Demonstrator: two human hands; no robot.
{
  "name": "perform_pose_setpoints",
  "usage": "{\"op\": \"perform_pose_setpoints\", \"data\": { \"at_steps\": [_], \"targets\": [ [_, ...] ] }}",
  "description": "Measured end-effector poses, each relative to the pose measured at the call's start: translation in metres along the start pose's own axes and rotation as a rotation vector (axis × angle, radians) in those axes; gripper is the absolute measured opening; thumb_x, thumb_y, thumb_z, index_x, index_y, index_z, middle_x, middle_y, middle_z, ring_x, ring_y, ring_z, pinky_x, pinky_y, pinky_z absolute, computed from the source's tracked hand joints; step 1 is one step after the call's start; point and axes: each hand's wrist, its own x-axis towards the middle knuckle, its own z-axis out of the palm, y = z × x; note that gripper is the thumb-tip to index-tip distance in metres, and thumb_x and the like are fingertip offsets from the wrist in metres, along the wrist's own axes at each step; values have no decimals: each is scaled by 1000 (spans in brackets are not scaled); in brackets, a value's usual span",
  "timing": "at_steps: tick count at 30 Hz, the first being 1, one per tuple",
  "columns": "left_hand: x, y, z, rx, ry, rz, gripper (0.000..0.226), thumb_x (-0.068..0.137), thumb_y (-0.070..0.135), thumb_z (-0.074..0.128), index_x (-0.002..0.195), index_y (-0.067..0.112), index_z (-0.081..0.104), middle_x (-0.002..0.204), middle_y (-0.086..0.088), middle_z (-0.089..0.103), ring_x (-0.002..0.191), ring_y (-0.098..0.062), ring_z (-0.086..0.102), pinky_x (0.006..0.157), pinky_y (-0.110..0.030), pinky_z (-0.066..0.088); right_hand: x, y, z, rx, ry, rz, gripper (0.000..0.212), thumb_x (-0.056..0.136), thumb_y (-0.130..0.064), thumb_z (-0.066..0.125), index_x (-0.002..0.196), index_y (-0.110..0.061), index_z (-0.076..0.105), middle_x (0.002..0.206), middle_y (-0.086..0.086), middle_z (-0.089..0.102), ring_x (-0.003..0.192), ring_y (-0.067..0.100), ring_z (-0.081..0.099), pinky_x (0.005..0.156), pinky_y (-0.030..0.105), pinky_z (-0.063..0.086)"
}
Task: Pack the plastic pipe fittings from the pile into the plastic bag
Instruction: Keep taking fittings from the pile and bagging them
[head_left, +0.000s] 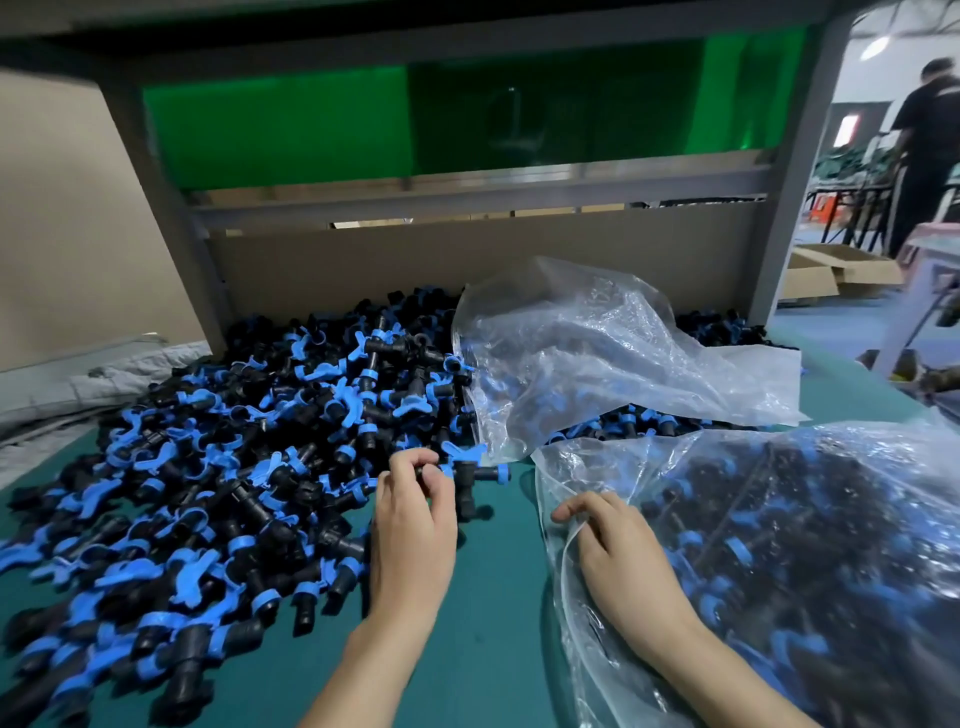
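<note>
A big pile of black and blue plastic pipe fittings (249, 441) covers the left and middle of the green table. My left hand (413, 525) pinches one black tee fitting with blue rings (470, 475) at the pile's right edge. At the right lies a clear plastic bag (779, 545) filled with fittings. My right hand (618, 561) rests on the bag's left edge, fingers curled into the plastic at its mouth.
A second, crumpled clear bag (597, 353) lies over the pile behind. A cardboard wall (467, 270) and a grey frame post (795, 171) close the back. Bare green table top (498, 613) shows between my hands. A person (924, 150) stands far right.
</note>
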Motion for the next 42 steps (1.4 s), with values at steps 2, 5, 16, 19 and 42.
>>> {"op": "perform_pose_setpoints", "data": {
  "at_steps": [2, 5, 16, 19, 42],
  "targets": [
    [-5, 0, -1, -87, -94, 23, 14, 99, 42, 37, 103, 37, 50, 71, 15, 52, 66, -9, 48, 59, -29, 35, -1, 0, 0, -13, -2, -9, 38, 96, -7, 40, 95, -42, 55, 108, -16, 55, 109, 5, 43, 89, 23, 32],
    [-6, 1, 0, -199, -218, 20, 15, 101, 45, 42, 98, 38, 55, 62, 14, 54, 53, -7, 46, 50, -19, 33, -1, -1, -1, -38, -5, -14, 35, 98, -11, 40, 107, -39, 59, 114, -15, 54, 113, 5, 42, 96, 25, 34],
    [3, -8, 3, -426, -422, -174, 30, 92, 50, 52, 90, 23, 65, 67, 6, 66, 65, -6, 60, 65, -21, 50, -1, -2, -1, -111, 11, -28, 27, 101, -16, 42, 115, -29, 61, 114, -14, 54, 113, 7, 44, 96, 25, 35],
    [4, -9, 3, -436, -423, -175, 30, 93, 50, 53, 90, 23, 65, 68, 5, 67, 66, -5, 60, 63, -17, 50, -1, -2, -1, -108, 9, -28, 27, 101, -16, 42, 114, -31, 60, 114, -15, 54, 113, 6, 44, 95, 24, 35],
    [2, -9, 4, -367, -431, -169, 27, 99, 42, 49, 93, 22, 65, 76, -5, 70, 68, -8, 60, 69, -32, 50, -3, -4, -3, 24, 30, -40, 30, 99, -14, 44, 103, -42, 54, 109, -20, 56, 99, 3, 49, 79, 23, 36]
  ]
}}
